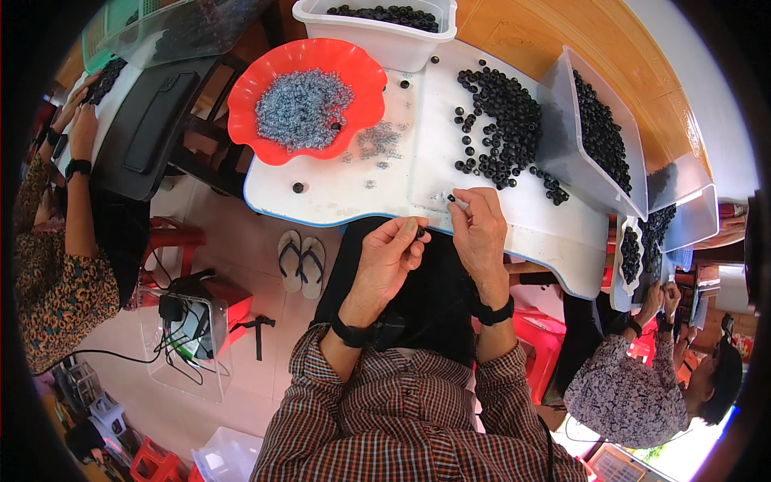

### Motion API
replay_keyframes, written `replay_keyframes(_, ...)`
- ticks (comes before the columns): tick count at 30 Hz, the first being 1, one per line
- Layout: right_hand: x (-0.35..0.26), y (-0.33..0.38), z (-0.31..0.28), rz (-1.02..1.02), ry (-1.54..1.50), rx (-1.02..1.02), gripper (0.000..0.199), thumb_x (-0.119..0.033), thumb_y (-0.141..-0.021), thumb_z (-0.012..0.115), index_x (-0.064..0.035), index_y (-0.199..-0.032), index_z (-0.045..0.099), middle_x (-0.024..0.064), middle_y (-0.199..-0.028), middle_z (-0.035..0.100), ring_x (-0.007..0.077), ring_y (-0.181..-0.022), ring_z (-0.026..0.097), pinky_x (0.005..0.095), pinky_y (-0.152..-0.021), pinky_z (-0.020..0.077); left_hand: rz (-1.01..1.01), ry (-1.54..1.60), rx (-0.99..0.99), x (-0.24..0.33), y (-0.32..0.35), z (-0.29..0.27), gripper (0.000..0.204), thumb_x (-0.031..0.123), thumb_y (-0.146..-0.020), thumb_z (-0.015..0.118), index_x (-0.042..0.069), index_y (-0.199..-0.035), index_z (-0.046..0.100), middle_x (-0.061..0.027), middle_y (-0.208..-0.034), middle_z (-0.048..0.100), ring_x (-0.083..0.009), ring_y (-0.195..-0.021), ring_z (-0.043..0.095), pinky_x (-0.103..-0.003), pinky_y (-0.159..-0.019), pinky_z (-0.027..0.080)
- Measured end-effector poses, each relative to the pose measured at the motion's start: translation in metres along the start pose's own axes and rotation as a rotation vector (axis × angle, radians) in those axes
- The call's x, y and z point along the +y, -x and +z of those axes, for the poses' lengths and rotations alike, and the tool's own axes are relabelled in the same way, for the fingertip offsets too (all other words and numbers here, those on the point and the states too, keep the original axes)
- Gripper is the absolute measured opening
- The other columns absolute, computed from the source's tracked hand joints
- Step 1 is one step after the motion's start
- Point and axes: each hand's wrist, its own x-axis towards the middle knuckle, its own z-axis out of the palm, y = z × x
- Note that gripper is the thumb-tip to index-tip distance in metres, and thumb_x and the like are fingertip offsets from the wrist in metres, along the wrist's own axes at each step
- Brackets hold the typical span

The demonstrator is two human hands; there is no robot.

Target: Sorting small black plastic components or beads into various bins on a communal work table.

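My left hand [392, 255] is closed in a pinch just off the near edge of the white table [337, 186]. Between its thumb and forefinger sits a round black bead [420, 232]. Over the table edge, my right hand [480, 233] pinches a small dark piece [451, 198], too small to name exactly. Beyond that hand lies a loose pile of black beads [502, 112]. To the left, a red scalloped bowl [244, 120] holds many small clear greyish pieces [301, 108], with more scattered beside it [379, 140].
A white tub [377, 40] of black beads stands at the back, and a tilted clear bin [598, 165] spills more at the right. One stray bead [299, 188] rests near the left edge. Slippers [301, 265] lie on the floor. People work at both sides.
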Motion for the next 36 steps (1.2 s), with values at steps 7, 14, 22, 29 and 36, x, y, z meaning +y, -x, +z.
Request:
replay_keyframes(7,-0.018,-0.014,0.021,-0.15,0.036,0.126,0.014,0.0,-0.077,0.069,-0.0035,-0.091,0.067,0.0092,-0.089,0.059,0.0255,-0.071,0.062,0.0342,-0.061,0.0498,0.024,-0.012,0.059,0.009,0.004,0.0,0.022,0.017,-0.098,0.058,-0.001,-0.108,0.065,-0.0063,-0.086,0.066,-0.005,-0.063,0.056,-0.017,-0.05,0.042)
replay_keyframes(14,-0.033,-0.038,0.052,-0.181,0.079,0.099,0.013,-0.003,-0.078,0.069,-0.0034,-0.091,0.068,0.0095,-0.087,0.058,0.0278,-0.077,0.059,0.038,-0.067,0.0481,0.09,-0.018,0.058,0.016,0.007,-0.004,0.022,0.018,-0.099,0.057,-0.001,-0.107,0.065,-0.0062,-0.085,0.066,-0.0048,-0.06,0.054,-0.017,-0.049,0.041)
replay_keyframes(22,-0.032,-0.049,0.072,-0.149,0.217,0.06,0.015,-0.009,-0.079,0.07,-0.0045,-0.093,0.07,0.0092,-0.084,0.054,0.0285,-0.08,0.056,0.0408,-0.068,0.0458,0.137,-0.018,0.101,0.02,0.007,-0.011,0.023,0.019,-0.099,0.058,-0.001,-0.107,0.065,-0.0061,-0.085,0.067,-0.0031,-0.059,0.053,-0.015,-0.048,0.04)
replay_keyframes(29,-0.029,-0.053,0.08,-0.124,0.232,0.047,0.01,-0.01,-0.079,0.07,-0.005,-0.087,0.068,0.0091,-0.084,0.054,0.0284,-0.081,0.057,0.041,-0.068,0.0455,0.127,-0.011,0.087,0.02,0.008,-0.015,0.022,0.017,-0.098,0.058,-0.002,-0.108,0.063,-0.0086,-0.088,0.064,-0.0068,-0.064,0.051,-0.018,-0.051,0.039)
replay_keyframes(36,-0.041,-0.035,0.049,-0.133,0.089,0.03,0.008,-0.006,-0.081,0.067,-0.0037,-0.087,0.064,0.0118,-0.085,0.056,0.0318,-0.078,0.059,0.0415,-0.067,0.0473,0.141,0.0,0.095,0.022,0.007,-0.014,0.022,0.017,-0.098,0.058,-0.002,-0.108,0.063,-0.0081,-0.088,0.064,-0.0068,-0.064,0.052,-0.018,-0.052,0.04)
